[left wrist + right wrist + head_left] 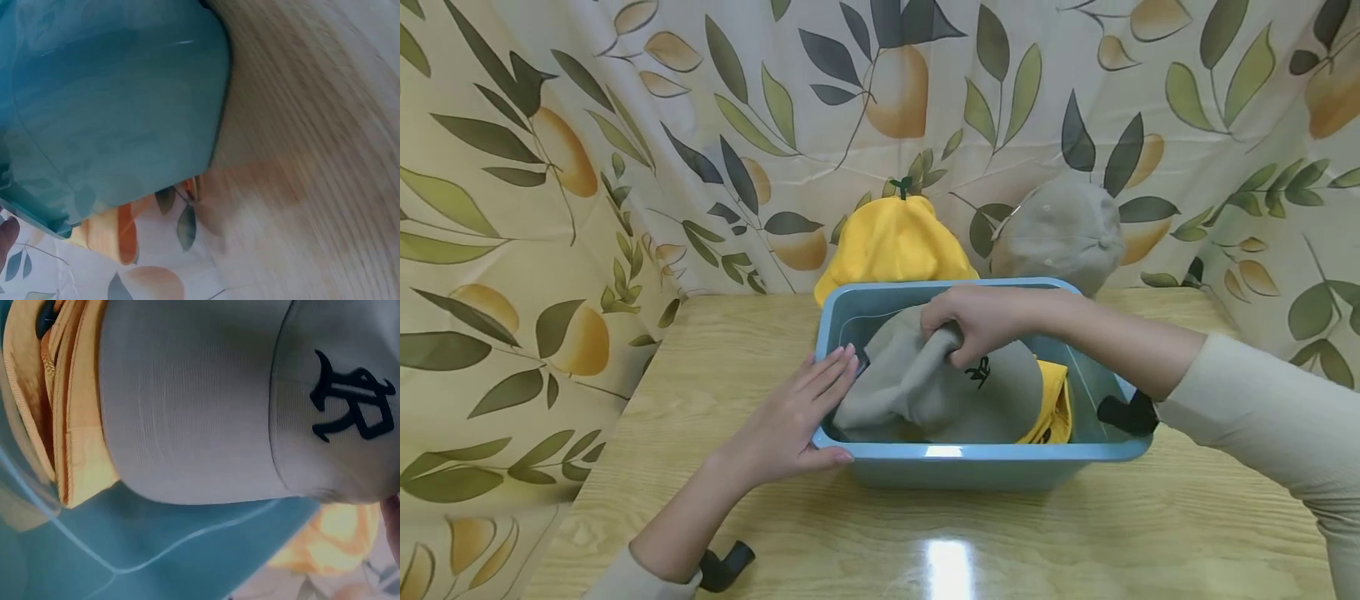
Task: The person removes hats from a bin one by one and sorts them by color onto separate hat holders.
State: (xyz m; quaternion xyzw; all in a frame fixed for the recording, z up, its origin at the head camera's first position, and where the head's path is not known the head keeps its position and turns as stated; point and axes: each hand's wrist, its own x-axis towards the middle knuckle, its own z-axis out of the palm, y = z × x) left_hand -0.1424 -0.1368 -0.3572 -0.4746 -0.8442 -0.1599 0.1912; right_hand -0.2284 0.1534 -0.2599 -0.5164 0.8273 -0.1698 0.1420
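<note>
A light blue plastic bin (955,473) stands on the table with a grey cap (1000,392) inside it. My right hand (973,321) reaches into the bin and pinches the fabric of the cap's crown between thumb and fingers. In the right wrist view the brim and a black embroidered letter (353,394) show clearly. Folded yellow fabric (1056,404) lies beside the brim, partly covered by it. My left hand (793,412) rests on the bin's left rim, fingers extended over the edge. The left wrist view shows mostly the bin's outer wall (119,106).
Behind the bin sit a yellow hat (895,242) with a green sprout on top and another grey cap (1063,233). A leaf-patterned curtain (692,208) hangs along the back and sides of the wooden table (715,358).
</note>
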